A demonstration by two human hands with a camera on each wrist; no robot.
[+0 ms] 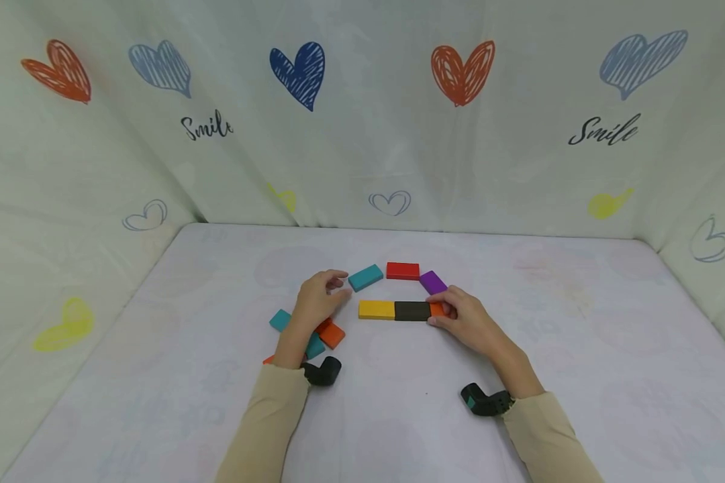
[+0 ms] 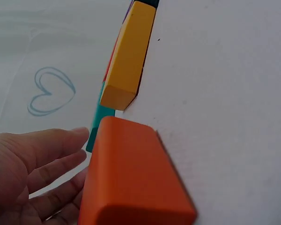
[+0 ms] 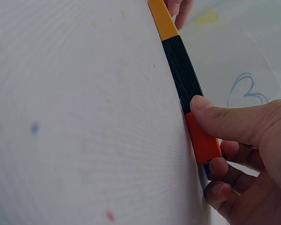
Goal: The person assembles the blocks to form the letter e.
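Note:
My right hand [image 1: 468, 320] pinches an orange block [image 3: 203, 140] between thumb and fingers. That block lies at the right end of a straight row, against a black block [image 1: 412, 311], with a yellow block [image 1: 376, 309] at the left end. Behind the row, a teal block [image 1: 366, 277], a red block [image 1: 403, 271] and a purple block [image 1: 433, 282] form a loose arc. My left hand [image 1: 315, 300] holds nothing, its fingers loosely bent just left of the teal block. In the left wrist view another orange block [image 2: 131, 173] looms close, partly covering that hand.
Under and beside the left forearm lie several loose blocks, among them a teal one [image 1: 280, 320] and an orange one [image 1: 332, 335]; the arm partly hides them. A white cloth covers the table [image 1: 580, 349]. Behind it hangs a curtain [image 1: 362, 134] printed with hearts.

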